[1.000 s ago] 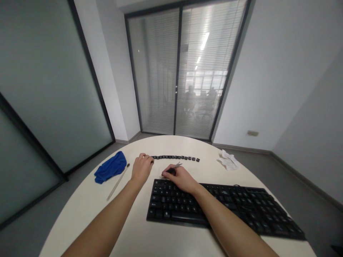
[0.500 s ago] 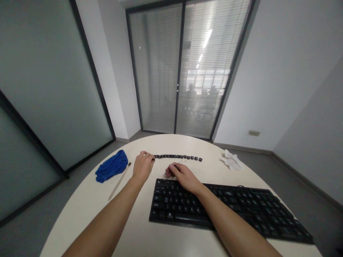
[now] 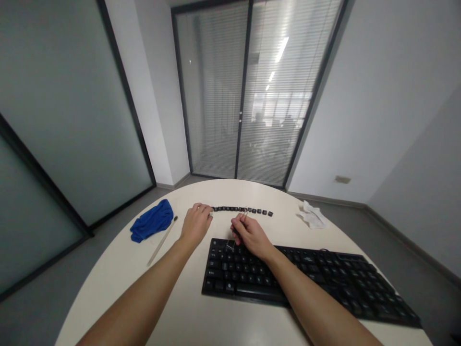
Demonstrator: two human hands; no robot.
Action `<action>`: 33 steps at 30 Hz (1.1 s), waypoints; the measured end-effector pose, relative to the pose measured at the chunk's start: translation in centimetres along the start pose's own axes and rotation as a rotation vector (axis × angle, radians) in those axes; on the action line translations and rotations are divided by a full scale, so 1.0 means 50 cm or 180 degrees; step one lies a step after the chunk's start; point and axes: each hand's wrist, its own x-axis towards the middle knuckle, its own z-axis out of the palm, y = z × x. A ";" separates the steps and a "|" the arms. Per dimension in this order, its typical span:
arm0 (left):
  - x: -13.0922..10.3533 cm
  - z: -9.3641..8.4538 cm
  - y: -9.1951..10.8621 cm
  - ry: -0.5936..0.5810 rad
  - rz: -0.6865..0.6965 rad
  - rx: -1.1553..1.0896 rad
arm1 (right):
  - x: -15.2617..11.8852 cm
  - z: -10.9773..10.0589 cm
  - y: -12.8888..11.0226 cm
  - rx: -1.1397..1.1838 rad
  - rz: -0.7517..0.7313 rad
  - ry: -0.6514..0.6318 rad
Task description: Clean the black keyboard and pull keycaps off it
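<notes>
My left hand (image 3: 197, 222) is at the left end of a row of black keycaps (image 3: 236, 209), its fingers curled together. A small pale patch shows at its fingertips, too small to identify. In my right hand (image 3: 250, 235) is a thin wire keycap puller (image 3: 230, 244), pinched between thumb and fingers, with wire showing above and below the grip. The hand is over the upper left part of a black keyboard (image 3: 252, 290), with my forearm across the keys. Part of the keyboard's top row is hidden by that hand.
Left of my left arm lie a blue cloth (image 3: 153, 221) and a slim brush (image 3: 162, 241) with a dark tip. A crumpled white tissue (image 3: 311, 216) rests at the right on the round cream table (image 3: 173, 307). Behind stands a glass partition with blinds (image 3: 216, 105).
My right hand has shifted slightly up and right, and the puller has turned so its loop hangs over the keyboard. My left hand has moved slightly right, still by the row's left end.
</notes>
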 end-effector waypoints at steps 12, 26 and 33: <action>-0.020 -0.020 0.042 -0.0697 0.0401 -0.1699 | -0.008 0.000 -0.014 -0.0573 -0.0289 -0.0646; -0.019 -0.013 0.044 -0.1049 0.0302 -0.2450 | -0.010 -0.002 -0.027 -0.1259 -0.0556 -0.0801; -0.008 -0.017 0.033 -0.1883 0.0402 -0.3307 | -0.004 -0.009 -0.010 -0.1039 -0.0348 -0.0496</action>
